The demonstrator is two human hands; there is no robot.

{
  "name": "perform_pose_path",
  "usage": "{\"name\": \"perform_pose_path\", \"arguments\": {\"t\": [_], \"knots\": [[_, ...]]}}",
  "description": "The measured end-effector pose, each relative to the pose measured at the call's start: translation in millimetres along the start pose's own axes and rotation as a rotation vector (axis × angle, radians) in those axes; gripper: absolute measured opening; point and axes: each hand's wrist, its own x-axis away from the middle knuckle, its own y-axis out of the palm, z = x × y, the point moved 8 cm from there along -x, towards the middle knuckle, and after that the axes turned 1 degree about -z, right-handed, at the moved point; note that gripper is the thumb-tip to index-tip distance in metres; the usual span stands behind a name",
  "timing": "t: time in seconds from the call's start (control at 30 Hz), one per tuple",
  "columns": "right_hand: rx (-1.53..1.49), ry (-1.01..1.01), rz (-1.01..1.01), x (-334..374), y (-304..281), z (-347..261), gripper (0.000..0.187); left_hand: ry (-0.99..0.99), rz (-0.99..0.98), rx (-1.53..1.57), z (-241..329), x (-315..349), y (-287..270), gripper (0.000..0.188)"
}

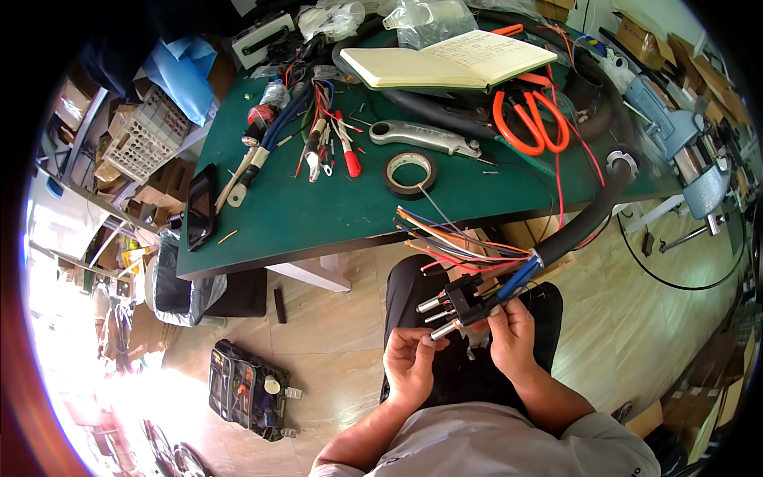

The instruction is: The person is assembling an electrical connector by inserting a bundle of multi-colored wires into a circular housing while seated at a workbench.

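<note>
A metal pin of the black plug (463,304) is pinched by the left hand (411,362) over the lap. The plug body is gripped by the right hand (513,338), coloured wires (453,242) fanning from its thick black cable (590,216) below the green table (318,219).

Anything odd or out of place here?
Yes. The thick black cable droops off the green table edge, loose coloured wires fanning from its stripped end. A black phone overhangs the table's left edge. A black tool case lies open on the floor.
</note>
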Motion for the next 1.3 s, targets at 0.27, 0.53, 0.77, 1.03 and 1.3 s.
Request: {"name": "perform_pose_path", "arguments": {"t": [0.27, 0.53, 0.77, 1.03, 1.3], "knots": [[0.014, -0.004, -0.032, 0, -1, 3, 0.022, -0.116, -0.034, 0.119, -11, -3, -4, 0.017], [-0.022, 0.007, 0.001, 2, 0, 3, 0.021, -0.179, -0.031, 0.083, -14, -2, -3, 0.022], [-0.051, 0.054, 0.011, 4, -2, 8, 0.017, -0.162, 0.002, -0.045, -7, 1, -3, 0.023], [-0.112, 0.049, 0.009, 3, -3, 8, 0.01, -0.163, 0.013, 0.061, -11, 4, -7, 0.019], [-0.146, 0.077, 0.003, 5, -2, 8, 0.011, -0.188, 0.005, 0.149, -13, 6, -5, 0.016]]}}
